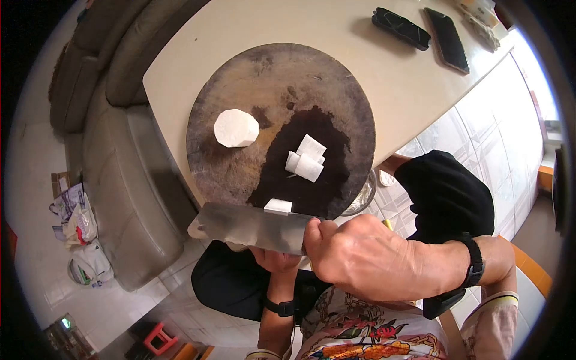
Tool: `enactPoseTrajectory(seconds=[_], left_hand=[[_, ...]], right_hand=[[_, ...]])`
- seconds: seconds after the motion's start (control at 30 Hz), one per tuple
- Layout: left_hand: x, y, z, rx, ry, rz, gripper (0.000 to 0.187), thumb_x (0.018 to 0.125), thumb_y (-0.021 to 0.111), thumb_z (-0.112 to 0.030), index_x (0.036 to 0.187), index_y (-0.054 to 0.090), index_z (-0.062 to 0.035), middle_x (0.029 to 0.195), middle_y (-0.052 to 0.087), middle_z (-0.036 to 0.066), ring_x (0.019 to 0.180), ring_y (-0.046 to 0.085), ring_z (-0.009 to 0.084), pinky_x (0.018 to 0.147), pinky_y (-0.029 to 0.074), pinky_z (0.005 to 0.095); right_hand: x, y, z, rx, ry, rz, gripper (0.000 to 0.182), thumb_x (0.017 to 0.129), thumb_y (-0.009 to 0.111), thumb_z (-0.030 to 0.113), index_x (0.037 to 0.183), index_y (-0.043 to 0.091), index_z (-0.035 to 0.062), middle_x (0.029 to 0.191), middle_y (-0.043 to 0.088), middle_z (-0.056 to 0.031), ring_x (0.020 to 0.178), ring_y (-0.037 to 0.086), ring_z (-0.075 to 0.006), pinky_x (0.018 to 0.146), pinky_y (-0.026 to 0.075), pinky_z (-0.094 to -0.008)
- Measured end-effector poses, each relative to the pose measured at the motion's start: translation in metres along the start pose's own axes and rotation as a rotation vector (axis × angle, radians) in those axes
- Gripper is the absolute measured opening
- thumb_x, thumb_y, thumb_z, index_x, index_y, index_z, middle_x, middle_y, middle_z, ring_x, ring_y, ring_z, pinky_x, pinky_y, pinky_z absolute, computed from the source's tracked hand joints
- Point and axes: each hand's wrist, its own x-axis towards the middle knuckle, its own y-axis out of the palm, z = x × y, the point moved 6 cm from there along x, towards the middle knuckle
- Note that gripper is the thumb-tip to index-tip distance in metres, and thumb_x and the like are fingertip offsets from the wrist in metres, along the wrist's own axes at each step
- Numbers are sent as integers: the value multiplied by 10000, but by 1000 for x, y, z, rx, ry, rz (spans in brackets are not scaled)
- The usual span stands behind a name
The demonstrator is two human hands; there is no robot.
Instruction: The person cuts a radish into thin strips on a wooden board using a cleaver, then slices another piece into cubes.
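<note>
My right hand [354, 249] is closed round the handle of a broad cleaver [252, 227], whose blade lies sideways over the near edge of a round wooden chopping board [225, 174]. My left hand [276, 259] is below the blade, its fingers mostly hidden behind it; I cannot tell what they hold. Just beyond the blade's upper edge rests a small cut piece of white radish [278, 206]. Several more radish chunks [307, 159] lie bunched on the board's dark wet patch. A larger peeled radish block [236, 128] sits at the board's left.
The board rests on a cream table [240, 30]. At its far right are a black case [401, 28] and a dark phone [446, 39]. A bowl [364, 195] shows below the board's right edge. A grey sofa [129, 192] stands to the left, with bags [90, 264] on the floor.
</note>
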Motion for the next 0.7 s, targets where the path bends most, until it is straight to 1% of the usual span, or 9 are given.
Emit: enactPoseTrajectory(seconds=[0.13,0.2,0.23,0.3,0.4,0.53,0.63,0.67,0.7], left_hand=[[6,1,2,-36,71,-45,445,881,648,-369,1130,614,-2,1225,592,208,1153,519,492,988,392,571],[4,3,9,-162,-9,-65,426,872,664,-368,1090,605,-7,1205,581,191,1123,523,464,954,413,542],[3,5,12,-229,-47,-73,417,867,672,-368,1069,600,-10,1196,576,182,1108,526,450,937,423,527],[2,7,16,-361,-126,-92,402,858,688,-367,1029,591,-16,1176,565,165,1078,530,421,903,443,497],[31,-6,-6,-324,-106,-132,341,860,692,-329,998,590,-34,1114,565,144,1018,542,361,871,452,455],[47,-11,-19,-258,-1,-163,216,853,697,-175,979,608,-24,1097,577,143,996,552,341,860,467,440],[53,-12,-27,-226,51,-229,157,786,668,63,926,639,-1,1040,598,135,957,561,310,822,494,424],[52,-11,-27,-226,45,-234,157,786,668,63,926,639,-1,1040,598,135,957,561,310,822,494,424],[51,-10,-26,-201,53,-225,153,804,693,-19,940,626,-1,1051,577,134,957,557,314,829,486,447]], right_hand=[[5,5,-1,-24,25,24,486,694,589,25,1048,483,-290,695,595,-245,580,661,-320,475,514,-339],[9,7,-3,-28,16,-90,352,674,602,25,914,543,-225,688,597,-253,577,657,-325,469,505,-357],[11,9,-6,-30,21,-95,352,674,602,25,914,543,-225,688,597,-253,577,657,-325,469,505,-357],[17,4,-10,108,-26,-185,205,656,620,26,771,551,-128,664,603,-237,586,656,-335,472,499,-367],[26,15,-15,28,83,-97,149,650,634,33,711,542,-67,629,604,-217,605,656,-348,492,506,-388],[22,13,-23,102,54,-213,150,677,631,40,752,558,-67,618,607,-210,627,654,-369,528,517,-407],[12,8,-42,112,187,-202,141,716,608,33,799,545,-62,644,604,-225,640,633,-406,556,510,-433],[7,8,-43,107,185,-197,141,716,608,33,799,545,-62,644,604,-225,640,633,-406,556,510,-433],[3,7,-42,91,177,-205,148,717,602,26,809,532,-65,640,596,-220,623,627,-401,546,504,-438]])
